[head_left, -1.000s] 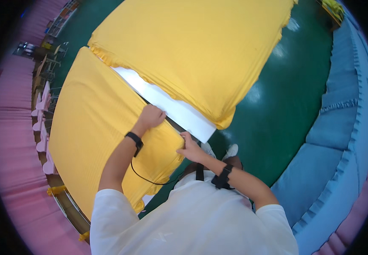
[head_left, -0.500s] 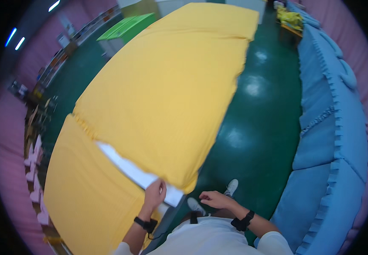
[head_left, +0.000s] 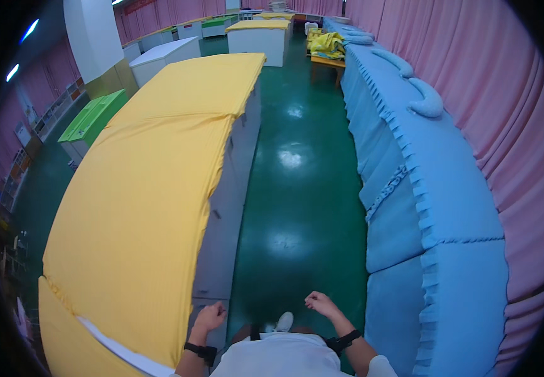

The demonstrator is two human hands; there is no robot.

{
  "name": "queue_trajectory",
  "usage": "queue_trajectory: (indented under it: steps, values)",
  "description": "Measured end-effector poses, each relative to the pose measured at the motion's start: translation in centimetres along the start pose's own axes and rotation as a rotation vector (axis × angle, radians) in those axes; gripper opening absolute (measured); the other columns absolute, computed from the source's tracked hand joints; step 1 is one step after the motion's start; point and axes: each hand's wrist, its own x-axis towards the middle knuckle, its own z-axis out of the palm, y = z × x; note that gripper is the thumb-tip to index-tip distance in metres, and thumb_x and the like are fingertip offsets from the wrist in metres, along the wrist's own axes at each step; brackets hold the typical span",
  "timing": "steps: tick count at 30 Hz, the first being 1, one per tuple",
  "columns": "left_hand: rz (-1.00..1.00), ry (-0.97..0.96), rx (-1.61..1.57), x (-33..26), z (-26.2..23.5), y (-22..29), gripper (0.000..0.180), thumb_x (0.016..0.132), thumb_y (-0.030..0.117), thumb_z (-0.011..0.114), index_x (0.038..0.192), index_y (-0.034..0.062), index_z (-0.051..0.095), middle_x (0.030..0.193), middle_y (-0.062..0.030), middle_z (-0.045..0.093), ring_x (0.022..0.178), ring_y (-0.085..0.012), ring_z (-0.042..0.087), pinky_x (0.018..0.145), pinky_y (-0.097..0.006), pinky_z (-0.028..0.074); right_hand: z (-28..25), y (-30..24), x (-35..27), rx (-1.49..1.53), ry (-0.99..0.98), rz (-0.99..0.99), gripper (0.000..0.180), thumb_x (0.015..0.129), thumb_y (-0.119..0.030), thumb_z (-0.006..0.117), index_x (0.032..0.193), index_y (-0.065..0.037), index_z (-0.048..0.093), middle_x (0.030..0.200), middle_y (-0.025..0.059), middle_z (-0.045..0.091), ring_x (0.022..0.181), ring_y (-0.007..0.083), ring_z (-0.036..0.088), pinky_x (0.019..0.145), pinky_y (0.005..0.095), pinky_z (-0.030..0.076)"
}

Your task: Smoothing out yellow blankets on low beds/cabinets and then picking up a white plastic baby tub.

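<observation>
My left hand hangs beside the near corner of the long table covered with a yellow cloth. Its fingers are curled in, and I see nothing in them. Over the green floor, my right hand is held in front of me with fingers loosely closed, apart from anything else. At the lower left, a white strip shows between two pieces of the yellow cloth. The cloth falls a short way over the side of the grey cabinets beneath it.
A green aisle runs ahead. Along its right stands a long counter under a ruffled blue cover, with pink curtains behind. A low wooden table with yellow cloth stands farther up. Beyond are a green-topped cabinet and a pillar.
My left hand has left the white strip and now hangs beside the table's edge. I have turned to face along the aisle, and the yellow-covered table has shifted left in view.
</observation>
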Motion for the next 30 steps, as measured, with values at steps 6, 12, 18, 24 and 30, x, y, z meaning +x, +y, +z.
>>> queue_trajectory:
  steps: [6,12,18,24,30]
  values:
    - [-0.063,-0.131,-0.094,10.5,0.0,-0.2,0.028,0.078,0.026,0.061,0.096,0.0047,0.064,0.093,-0.0173,0.066,0.091,-0.0334,0.062,0.08,-0.042,0.049,-6.0,-1.8,8.3,0.307,-0.039,0.202,0.018,0.089,-0.017,0.052,0.098,-0.003,0.057,0.089,0.0092,0.063,0.08,0.0167,0.062,0.071,0.0279,0.05]
    - [-0.092,-0.222,-0.148,26.5,-2.9,-0.4,0.03,0.078,0.027,0.062,0.097,0.0044,0.065,0.095,-0.0198,0.065,0.093,-0.0358,0.061,0.082,-0.042,0.049,-12.5,0.1,19.0,0.093,0.046,0.223,0.017,0.086,-0.019,0.055,0.091,-0.003,0.058,0.084,0.0087,0.063,0.077,0.0163,0.061,0.066,0.0277,0.05]
    - [0.01,-0.217,-0.114,42.9,-8.8,2.6,0.031,0.079,0.027,0.061,0.098,0.0029,0.063,0.094,-0.0186,0.066,0.092,-0.0358,0.062,0.081,-0.042,0.049,-21.4,7.8,24.7,-0.528,0.037,0.334,0.025,0.082,-0.019,0.052,0.069,-0.002,0.063,0.077,0.011,0.064,0.066,0.0209,0.063,0.055,0.0334,0.05]
    - [0.076,-0.32,-0.154,58.1,-16.0,13.3,0.028,0.079,0.025,0.06,0.095,0.0021,0.063,0.088,-0.0161,0.067,0.079,-0.0279,0.065,0.074,-0.038,0.051,-26.2,0.4,28.8,0.046,0.304,0.553,0.018,0.082,-0.016,0.051,0.085,-0.004,0.064,0.083,0.0104,0.065,0.071,0.0228,0.064,0.06,0.0347,0.052]
    - [0.125,-0.399,-0.177,76.3,-18.5,17.3,0.026,0.082,0.023,0.059,0.094,-0.0001,0.062,0.082,-0.0133,0.066,0.07,-0.0212,0.065,0.067,-0.035,0.051,-31.5,-4.0,38.4,0.167,0.357,0.413,0.017,0.081,-0.011,0.05,0.088,-0.004,0.063,0.079,0.0079,0.064,0.071,0.0187,0.063,0.059,0.0326,0.051]
